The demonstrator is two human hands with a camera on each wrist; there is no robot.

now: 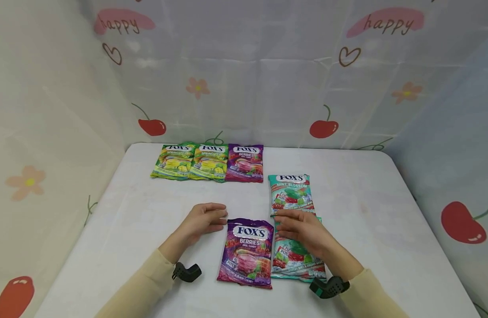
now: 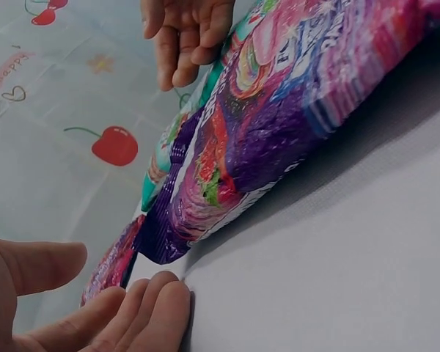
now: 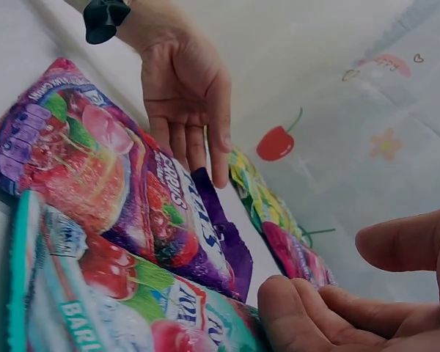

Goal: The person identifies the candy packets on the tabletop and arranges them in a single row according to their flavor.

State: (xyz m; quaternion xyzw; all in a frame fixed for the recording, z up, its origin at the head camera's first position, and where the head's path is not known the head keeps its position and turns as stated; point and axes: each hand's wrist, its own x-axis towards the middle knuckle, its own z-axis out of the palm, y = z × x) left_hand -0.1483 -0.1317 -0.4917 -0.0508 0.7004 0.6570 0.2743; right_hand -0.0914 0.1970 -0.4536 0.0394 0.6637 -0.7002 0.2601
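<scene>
A purple Fox's Berries candy bag (image 1: 247, 254) lies flat on the white table near its front. Beside its upper left corner is my left hand (image 1: 202, 222), fingers extended and nothing held. My right hand (image 1: 301, 229) is over a teal Mint Blossom candy bag (image 1: 293, 260) just right of the purple one, partly covering it. In the right wrist view the right fingers (image 3: 308, 315) are loosely bent by the teal bag's top edge; thumb and fingers stand apart. A second Mint Blossom bag (image 1: 290, 192) lies directly behind, its lower edge near my right fingertips.
At the table's back left, two green-yellow Springtea-style Fox's bags (image 1: 173, 163) and another purple Berries bag (image 1: 245, 163) lie in a row, edges touching or overlapping. The white table (image 1: 367, 203) is enclosed by printed cloth walls (image 1: 256, 88) at the back and sides.
</scene>
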